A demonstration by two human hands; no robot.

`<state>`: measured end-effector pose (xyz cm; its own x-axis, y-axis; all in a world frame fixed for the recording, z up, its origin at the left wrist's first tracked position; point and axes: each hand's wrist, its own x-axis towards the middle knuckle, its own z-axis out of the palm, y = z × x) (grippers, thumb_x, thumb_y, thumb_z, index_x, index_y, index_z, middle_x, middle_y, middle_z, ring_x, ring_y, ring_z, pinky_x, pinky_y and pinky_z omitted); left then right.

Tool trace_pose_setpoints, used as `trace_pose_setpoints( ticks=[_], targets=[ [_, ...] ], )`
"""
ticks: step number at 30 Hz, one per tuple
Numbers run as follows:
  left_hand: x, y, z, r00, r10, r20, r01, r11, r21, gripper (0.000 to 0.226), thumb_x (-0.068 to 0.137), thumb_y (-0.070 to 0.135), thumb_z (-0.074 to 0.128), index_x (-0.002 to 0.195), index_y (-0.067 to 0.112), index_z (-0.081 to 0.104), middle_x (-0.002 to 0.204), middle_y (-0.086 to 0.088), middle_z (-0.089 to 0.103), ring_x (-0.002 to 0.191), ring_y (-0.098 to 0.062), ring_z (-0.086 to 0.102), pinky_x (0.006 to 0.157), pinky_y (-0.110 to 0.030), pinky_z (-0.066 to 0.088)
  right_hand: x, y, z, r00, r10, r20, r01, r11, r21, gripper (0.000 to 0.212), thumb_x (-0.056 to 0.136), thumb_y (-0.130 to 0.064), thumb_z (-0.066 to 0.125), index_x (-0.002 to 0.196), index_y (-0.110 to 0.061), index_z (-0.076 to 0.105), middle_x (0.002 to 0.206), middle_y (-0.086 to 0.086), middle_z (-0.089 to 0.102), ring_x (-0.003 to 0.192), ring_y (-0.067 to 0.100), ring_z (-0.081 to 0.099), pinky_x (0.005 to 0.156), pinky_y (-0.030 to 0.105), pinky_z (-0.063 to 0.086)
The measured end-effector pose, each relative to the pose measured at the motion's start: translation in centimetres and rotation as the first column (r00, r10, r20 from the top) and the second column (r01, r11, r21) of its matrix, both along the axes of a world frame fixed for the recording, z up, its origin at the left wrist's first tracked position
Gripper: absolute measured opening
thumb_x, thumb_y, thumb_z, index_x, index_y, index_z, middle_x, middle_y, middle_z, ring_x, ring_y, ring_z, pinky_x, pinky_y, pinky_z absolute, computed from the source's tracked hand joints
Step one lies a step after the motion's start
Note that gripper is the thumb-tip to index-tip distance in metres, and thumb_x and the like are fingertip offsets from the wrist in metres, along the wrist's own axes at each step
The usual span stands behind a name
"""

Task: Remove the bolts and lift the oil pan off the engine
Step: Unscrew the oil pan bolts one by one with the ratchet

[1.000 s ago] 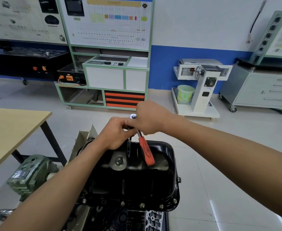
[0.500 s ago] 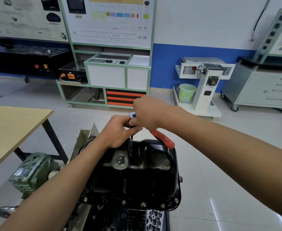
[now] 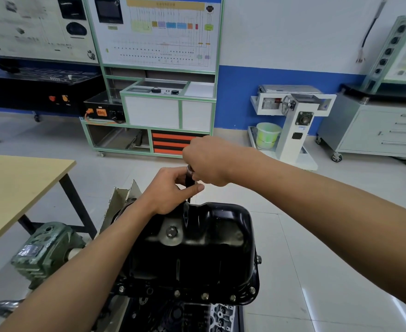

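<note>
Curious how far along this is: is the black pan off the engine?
No, the oil pan sits on the engine, bolts in its near rim.

ratchet [image 3: 190, 174] handle swung behind right hand [image 3: 209, 161].

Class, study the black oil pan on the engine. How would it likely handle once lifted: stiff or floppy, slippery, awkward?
Probably stiff: the oil pan looks like pressed metal with formed ridges. Likely slippery: its glossy black surface shows bright reflections, perhaps an oily film. It should not budge yet: bolts sit along its near flange.
</note>
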<state>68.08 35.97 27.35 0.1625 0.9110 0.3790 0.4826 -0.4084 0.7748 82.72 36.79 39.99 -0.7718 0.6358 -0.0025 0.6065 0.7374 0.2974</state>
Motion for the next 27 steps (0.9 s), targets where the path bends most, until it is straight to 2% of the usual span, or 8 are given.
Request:
trace_pose_setpoints(
  ticks=[4,7,9,13,16,20,24,27],
  targets=[
    [0.0,-0.1,0.0,1.000,0.004,0.004,-0.003,1.000,-0.014,0.016,0.091,0.013,0.075,0.090,0.028,0.070,0.077,0.012,0.072,0.075,-0.008,0.071,0.061,-0.028,0.055,0.6,0.5,0.3,0.998,0.059,0.032,-0.060,0.998,0.022,0.035,0.086,-0.009,0.069,0.063,-0.017,0.043,0.065,0.000,0.038,0.056,0.019,0.042,0.046,0.029,0.024],
    [-0.1,0.1,-0.1,1.000,0.027,-0.002,-0.027,0.999,-0.022,0.006,0.091,0.012,0.075,0.094,0.016,0.072,0.083,-0.001,0.075,0.079,-0.014,0.072,0.068,-0.047,0.060,0.8,0.8,0.5,0.993,0.106,0.058,-0.108,0.994,0.027,0.011,0.087,-0.008,0.066,0.077,-0.011,0.063,0.065,0.001,0.045,0.067,0.029,0.056,0.050,0.031,0.033],
    [-0.2,0.3,-0.4,0.999,0.037,0.008,-0.037,0.999,-0.029,0.006,0.091,0.011,0.076,0.095,0.011,0.072,0.083,-0.005,0.075,0.080,-0.018,0.073,0.070,-0.051,0.059,0.9,1.0,0.7,0.986,0.150,0.072,-0.152,0.988,0.021,0.006,0.089,-0.010,0.063,0.085,-0.013,0.067,0.066,0.000,0.047,0.075,0.031,0.059,0.053,0.035,0.039],
    [-0.4,0.4,-0.4,0.999,0.037,0.023,-0.036,0.999,-0.036,0.008,0.090,0.013,0.077,0.097,0.009,0.073,0.082,-0.004,0.075,0.077,-0.019,0.073,0.072,-0.037,0.060,1.5,1.3,0.5,0.985,0.171,0.027,-0.170,0.985,-0.014,0.007,0.094,-0.019,0.061,0.094,-0.017,0.067,0.074,0.000,0.054,0.081,0.030,0.060,0.061,0.039,0.045],
    [-0.4,0.4,-0.4,0.999,0.014,0.036,-0.013,1.000,-0.028,0.005,0.091,0.014,0.075,0.088,0.017,0.072,0.079,-0.004,0.073,0.074,-0.016,0.071,0.071,-0.030,0.058,1.7,1.4,-0.4,0.996,0.058,-0.072,-0.062,0.996,-0.057,0.018,0.097,-0.034,0.061,0.097,-0.016,0.064,0.074,-0.004,0.045,0.083,0.027,0.058,0.061,0.036,0.041],
    [-0.2,0.0,-0.1,1.000,0.002,0.009,-0.002,1.000,0.002,0.010,0.086,0.020,0.071,0.079,0.026,0.072,0.075,0.000,0.072,0.068,-0.007,0.065,0.066,-0.027,0.054,0.7,0.7,-2.0,0.924,-0.191,-0.330,0.131,0.972,-0.196,0.042,0.091,-0.045,0.060,0.065,-0.017,0.044,0.068,-0.002,0.043,0.065,0.024,0.050,0.050,0.030,0.029],
    [-0.2,-0.3,0.5,1.000,0.021,-0.022,-0.020,0.999,0.045,0.051,0.083,0.000,0.068,0.077,0.050,0.073,0.078,0.020,0.075,0.070,-0.003,0.069,0.069,-0.013,0.050,-0.1,0.3,-3.0,0.806,-0.386,-0.448,0.237,0.905,-0.354,0.045,0.087,-0.042,0.062,0.053,-0.019,0.045,0.046,-0.005,0.050,0.053,0.020,0.052,0.049,0.027,0.033],
    [-0.1,-0.3,0.3,1.000,0.025,0.000,-0.025,0.999,0.036,0.020,0.083,0.015,0.068,0.073,0.032,0.071,0.071,0.013,0.073,0.066,-0.003,0.067,0.067,-0.020,0.052,-0.1,0.2,-2.6,0.808,-0.405,-0.427,0.234,0.887,-0.399,0.043,0.087,-0.032,0.063,0.053,-0.016,0.042,0.050,-0.001,0.046,0.051,0.022,0.045,0.048,0.028,0.032]
  ],
)
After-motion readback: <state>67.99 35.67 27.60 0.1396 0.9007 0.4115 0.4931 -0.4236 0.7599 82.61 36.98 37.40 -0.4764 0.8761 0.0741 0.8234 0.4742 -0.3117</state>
